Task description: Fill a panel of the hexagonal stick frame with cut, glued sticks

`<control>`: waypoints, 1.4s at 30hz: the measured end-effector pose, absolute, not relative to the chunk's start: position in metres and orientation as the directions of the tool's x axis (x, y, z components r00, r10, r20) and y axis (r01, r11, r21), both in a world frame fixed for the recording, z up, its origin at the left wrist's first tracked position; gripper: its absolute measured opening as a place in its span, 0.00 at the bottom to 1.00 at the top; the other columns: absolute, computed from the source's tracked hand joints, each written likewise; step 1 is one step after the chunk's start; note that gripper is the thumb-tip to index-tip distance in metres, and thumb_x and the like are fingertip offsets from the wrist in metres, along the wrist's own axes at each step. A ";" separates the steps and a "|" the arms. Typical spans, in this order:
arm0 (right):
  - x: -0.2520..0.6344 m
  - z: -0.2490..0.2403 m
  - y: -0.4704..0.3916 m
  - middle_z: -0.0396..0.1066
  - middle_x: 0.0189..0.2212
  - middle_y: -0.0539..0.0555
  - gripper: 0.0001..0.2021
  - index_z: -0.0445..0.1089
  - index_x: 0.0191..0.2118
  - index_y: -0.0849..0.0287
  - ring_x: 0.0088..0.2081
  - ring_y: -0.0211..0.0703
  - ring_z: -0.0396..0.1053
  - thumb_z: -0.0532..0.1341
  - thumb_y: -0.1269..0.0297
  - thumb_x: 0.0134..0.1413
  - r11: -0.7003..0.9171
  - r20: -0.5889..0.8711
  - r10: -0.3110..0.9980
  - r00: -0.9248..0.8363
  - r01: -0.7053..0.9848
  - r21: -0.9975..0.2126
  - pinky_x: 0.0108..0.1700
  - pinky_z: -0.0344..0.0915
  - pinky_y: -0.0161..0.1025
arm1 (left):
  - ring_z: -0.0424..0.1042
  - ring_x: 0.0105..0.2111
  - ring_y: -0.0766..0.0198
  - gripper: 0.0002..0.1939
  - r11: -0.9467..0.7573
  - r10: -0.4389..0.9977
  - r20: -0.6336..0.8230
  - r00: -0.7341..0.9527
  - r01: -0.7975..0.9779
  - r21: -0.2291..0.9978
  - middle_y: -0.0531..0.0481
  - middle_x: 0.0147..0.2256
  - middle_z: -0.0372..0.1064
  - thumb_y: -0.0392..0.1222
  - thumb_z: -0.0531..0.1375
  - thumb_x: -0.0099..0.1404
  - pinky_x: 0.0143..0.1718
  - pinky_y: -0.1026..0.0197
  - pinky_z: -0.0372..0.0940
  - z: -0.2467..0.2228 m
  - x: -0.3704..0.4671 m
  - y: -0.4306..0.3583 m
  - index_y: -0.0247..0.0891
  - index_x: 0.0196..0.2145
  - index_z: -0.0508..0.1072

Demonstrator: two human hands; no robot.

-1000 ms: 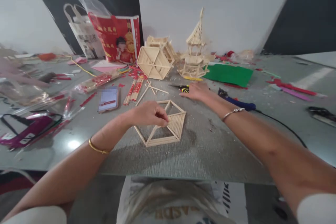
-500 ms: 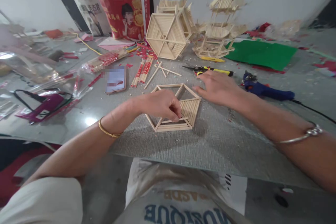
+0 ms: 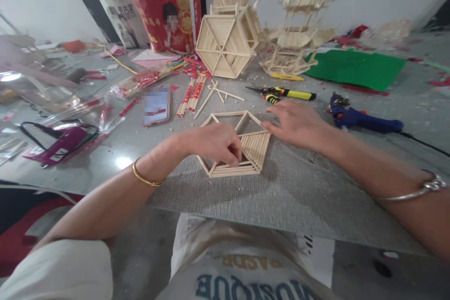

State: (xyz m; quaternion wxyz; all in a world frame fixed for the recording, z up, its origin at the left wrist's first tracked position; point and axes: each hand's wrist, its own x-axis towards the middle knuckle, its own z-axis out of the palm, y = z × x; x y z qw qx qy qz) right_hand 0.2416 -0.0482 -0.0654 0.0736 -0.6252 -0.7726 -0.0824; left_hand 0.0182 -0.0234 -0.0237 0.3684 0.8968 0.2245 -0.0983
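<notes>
A flat hexagonal frame (image 3: 229, 114) of thin wooden sticks lies on the table, divided by spokes. Its right section is filled with a row of sticks, and several lie along the front section. My left hand (image 3: 220, 143) is over the frame, thumb and finger pinched on a short wooden stick (image 3: 243, 164) laid in the front section; the fingers partly hide it. At the frame's right corner rests my right hand (image 3: 295, 122), fingers stretched out and holding nothing, its thumb close to the edge. Just beyond that hand are yellow-and-black cutters (image 3: 295, 93).
A blue glue gun (image 3: 369, 119) with a cord lies at right. Behind stand a hexagonal stick structure (image 3: 225, 47) and a stick tower (image 3: 298, 33). Loose sticks (image 3: 206, 101), a phone (image 3: 156, 107), a purple object (image 3: 58, 145) and green sheet (image 3: 358, 69) lie around.
My left hand has lowered slightly toward the front section, and the stick in it now lies along the others. My right hand has drawn back slightly from the cutters.
</notes>
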 end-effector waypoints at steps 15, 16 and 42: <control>0.237 -0.056 -0.052 0.69 0.44 0.64 0.19 0.70 0.44 0.64 0.46 0.56 0.65 0.51 0.54 0.58 0.184 0.158 0.969 -0.189 0.982 0.043 0.45 0.61 0.48 | 0.66 0.23 0.73 0.08 -0.676 0.334 -0.340 0.879 0.474 0.564 0.54 0.23 0.73 0.35 0.59 0.54 0.26 0.70 0.56 -0.016 0.020 -0.028 0.35 0.30 0.78; 0.236 -0.055 -0.052 0.68 0.44 0.64 0.19 0.70 0.44 0.64 0.46 0.56 0.65 0.51 0.55 0.58 0.181 0.151 0.971 -0.186 0.982 0.042 0.45 0.61 0.48 | 0.66 0.23 0.73 0.08 -0.678 0.331 -0.343 0.879 0.474 0.562 0.54 0.23 0.73 0.34 0.59 0.54 0.26 0.70 0.55 -0.015 0.020 -0.028 0.35 0.30 0.78; 0.242 -0.066 -0.048 0.71 0.41 0.61 0.19 0.71 0.42 0.57 0.45 0.55 0.66 0.48 0.54 0.59 0.248 0.175 0.953 -0.249 0.968 0.028 0.42 0.62 0.49 | 0.62 0.21 0.74 0.08 -0.678 0.380 -0.317 0.869 0.495 0.543 0.56 0.20 0.67 0.34 0.57 0.52 0.24 0.71 0.55 -0.014 0.022 -0.031 0.34 0.30 0.76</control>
